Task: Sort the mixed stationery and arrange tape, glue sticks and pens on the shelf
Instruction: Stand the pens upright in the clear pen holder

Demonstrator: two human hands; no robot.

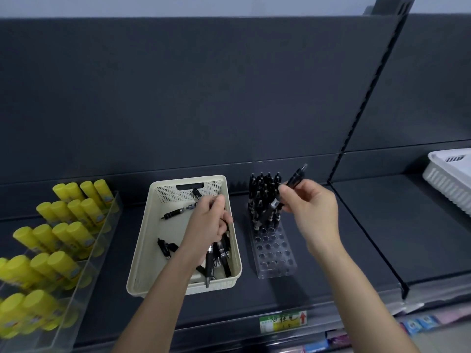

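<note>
A dark shelf (117,250) is seen from above, with two bare arms reaching forward over it.

In the middle, a cream plastic basket (142,240) with a perforated back wall is set on the shelf. The left hand (207,222) is lowered inside it, and its fingers are curled round a bundle of black pens (219,253) whose lower ends fan out toward the basket's near right corner. Two loose black pens are left on the basket floor: one (175,212) lies at a slant near the back, another (164,248) toward the left wall.

Just to the right of the basket stands a clear pen rack (275,253) drilled with rows of round holes. Its rear rows are filled with upright black pens (263,192); the holes nearer the viewer are open.

Above the back of that rack, a single black pen (295,179) is pinched between the thumb and fingers of the right hand (313,210). The pen is held tilted, with its upper end pointing up and to the right.

At the far left, yellow glue sticks (63,233) are stood in rows inside a clear tray (88,273). At the far right, on the neighbouring shelf section, part of a white ribbed basket (448,179) is visible. A green and yellow price label (283,321) with a red arrow is fixed to the shelf's front edge.
</note>
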